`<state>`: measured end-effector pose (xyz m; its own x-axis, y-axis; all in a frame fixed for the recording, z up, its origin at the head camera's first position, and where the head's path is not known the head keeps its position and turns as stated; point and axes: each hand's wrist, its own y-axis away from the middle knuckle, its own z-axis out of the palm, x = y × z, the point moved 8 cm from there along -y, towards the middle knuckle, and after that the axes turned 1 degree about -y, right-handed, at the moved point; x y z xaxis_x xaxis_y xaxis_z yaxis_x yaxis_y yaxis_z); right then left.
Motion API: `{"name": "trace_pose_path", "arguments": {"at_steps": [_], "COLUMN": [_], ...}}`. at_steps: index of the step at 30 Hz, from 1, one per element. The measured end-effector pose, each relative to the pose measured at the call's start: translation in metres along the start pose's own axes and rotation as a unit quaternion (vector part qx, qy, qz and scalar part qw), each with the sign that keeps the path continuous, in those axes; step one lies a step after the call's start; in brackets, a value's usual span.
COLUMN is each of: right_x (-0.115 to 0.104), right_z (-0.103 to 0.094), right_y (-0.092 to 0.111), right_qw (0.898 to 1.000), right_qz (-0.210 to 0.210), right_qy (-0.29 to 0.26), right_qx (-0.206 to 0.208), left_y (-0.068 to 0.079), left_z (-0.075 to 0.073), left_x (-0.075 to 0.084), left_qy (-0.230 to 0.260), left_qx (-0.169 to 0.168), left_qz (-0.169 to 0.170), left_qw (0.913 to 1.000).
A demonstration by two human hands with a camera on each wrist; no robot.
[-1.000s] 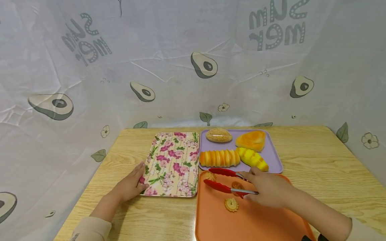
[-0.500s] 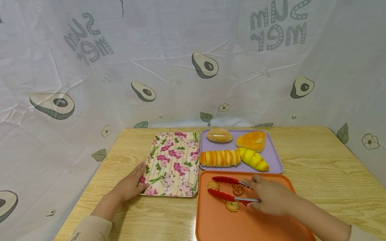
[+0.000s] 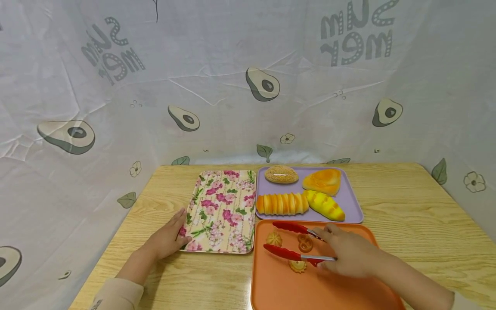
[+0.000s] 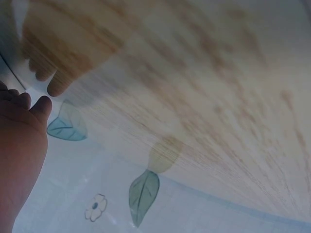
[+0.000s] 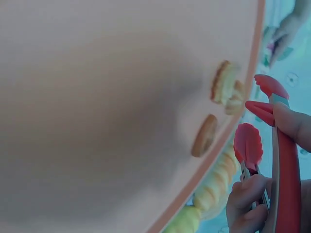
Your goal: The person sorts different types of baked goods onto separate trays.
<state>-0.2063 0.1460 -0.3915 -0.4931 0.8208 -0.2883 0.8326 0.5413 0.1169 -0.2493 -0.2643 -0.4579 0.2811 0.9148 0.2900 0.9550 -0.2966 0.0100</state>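
My right hand [image 3: 352, 252] grips a pair of red-tipped metal tongs [image 3: 319, 258] over the orange tray [image 3: 321, 288]. The tongs' two red ends are spread apart, one on the far side and one on the near side of a small ridged round cookie [image 3: 274, 239]. Beneath and beside the tongs lie a brown pretzel [image 3: 305, 243] and a scalloped cookie [image 3: 298, 267], partly covered by the near arm. In the right wrist view the tongs [image 5: 286, 179] show in the fingers. My left hand [image 3: 166, 236] rests with extended fingers at the left edge of the floral tray [image 3: 221, 215].
A purple tray [image 3: 352, 206] behind the orange one bears a sesame bun [image 3: 281, 174], a triangular bread [image 3: 323, 181], a ridged roll [image 3: 283, 203] and a yellow bread [image 3: 324, 205]. The wooden table [image 3: 418, 224] meets a printed cloth [image 3: 217, 86] at its back and sides.
The tongs and right hand have moved slightly nearer to me. The ridged cookie shifted nearer too; since half a second ago the tongs' ends have spread wider around it. The left hand stays put.
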Motion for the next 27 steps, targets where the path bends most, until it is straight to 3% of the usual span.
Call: {"name": "trace_pose_path", "arguments": {"at_steps": [6, 11, 19, 27], "right_x": [0.004, 0.023, 0.078, 0.135], "right_z": [-0.019, -0.03, -0.047, -0.046], "right_y": [-0.001, -0.004, 0.005, 0.034], "right_qw": [0.999, 0.995, 0.979, 0.959], "right_qz": [0.011, 0.045, 0.123, 0.222], "right_qy": [-0.009, -0.027, -0.049, -0.076], "right_qx": [0.051, 0.086, 0.152, 0.16], "left_y": [0.0, 0.0, 0.0, 0.0], "left_z": [-0.001, -0.002, -0.002, -0.001], "left_x": [0.001, 0.002, 0.003, 0.002], "left_qy": [0.004, 0.001, 0.003, -0.003], "left_qx": [0.0, 0.001, 0.001, -0.001], "left_qz": [0.0, 0.005, 0.007, 0.004], "left_qw": [1.0, 1.0, 1.0, 1.0]}}
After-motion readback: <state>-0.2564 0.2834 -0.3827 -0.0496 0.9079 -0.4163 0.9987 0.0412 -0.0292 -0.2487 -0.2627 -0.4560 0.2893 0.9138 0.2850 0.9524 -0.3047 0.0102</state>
